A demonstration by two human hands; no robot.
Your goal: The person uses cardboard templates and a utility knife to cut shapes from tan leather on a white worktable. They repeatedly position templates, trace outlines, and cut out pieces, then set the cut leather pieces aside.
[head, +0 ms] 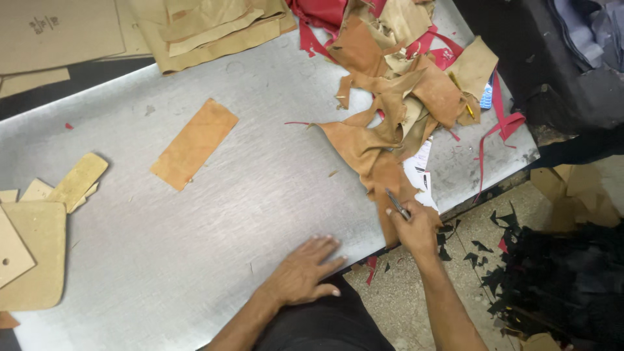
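My left hand point(303, 272) lies flat and spread on the metal table point(247, 195) near its front edge, holding nothing. My right hand point(414, 227) grips a thin metal cutting knife point(397, 203) and rests on the tan leather scrap pile point(390, 123) at the table's right front corner. A cut rectangular tan leather piece point(194, 143) lies alone on the table, up and left of my left hand.
Beige cardboard patterns point(39, 234) are stacked at the left edge. Folded tan leather sheets point(208, 26) and cardboard lie at the back. Red leather strips point(500, 123) hang off the right corner. White paper point(419, 172) sits under the scraps. Dark offcuts point(552, 279) litter the floor.
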